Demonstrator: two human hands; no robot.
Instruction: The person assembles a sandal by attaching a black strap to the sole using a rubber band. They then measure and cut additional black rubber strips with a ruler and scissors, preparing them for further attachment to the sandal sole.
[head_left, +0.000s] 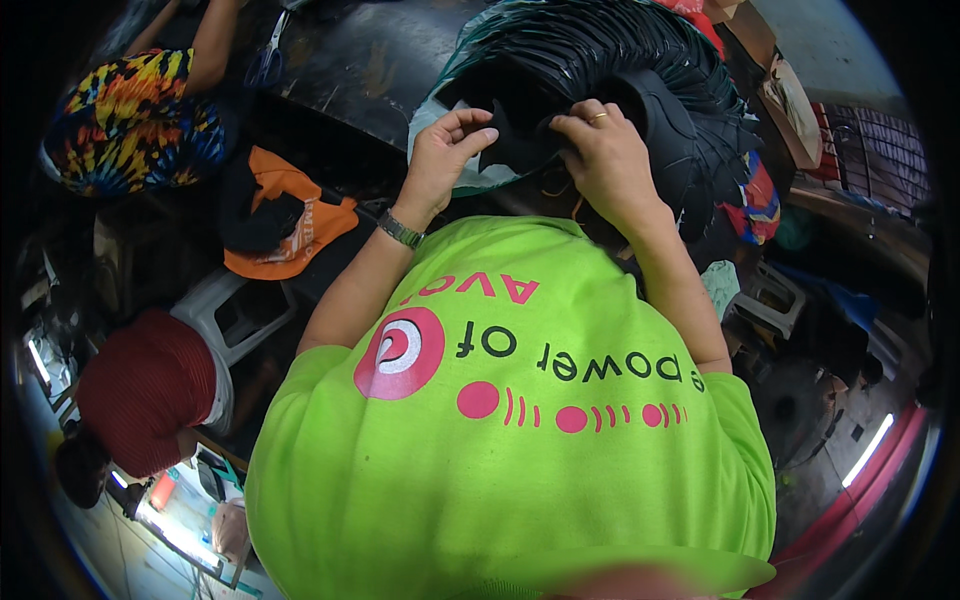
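Note:
A thin, dark, flexible piece of material point(522, 148) stretches between my two hands; its exact kind does not show. My left hand point(450, 152), with a watch on the wrist, pinches its left edge between thumb and fingers. Opposite it, my right hand point(608, 150), wearing a ring, has its fingers closed on the right edge. Just beyond both hands lies a large fanned stack of similar black curved pieces point(610, 45). Pale green wrapping point(428, 112) shows beside the stack, near my left hand. Parts of the held piece blend into the dark pieces behind it.
Blue-handled scissors point(266, 65) lie on the dark table point(365, 70) at the far left. An orange bag point(285, 225) is left of my arm. Two other people point(140, 125) are on the left, one beside a plastic stool point(235, 310). Cardboard point(790, 105) stands far right.

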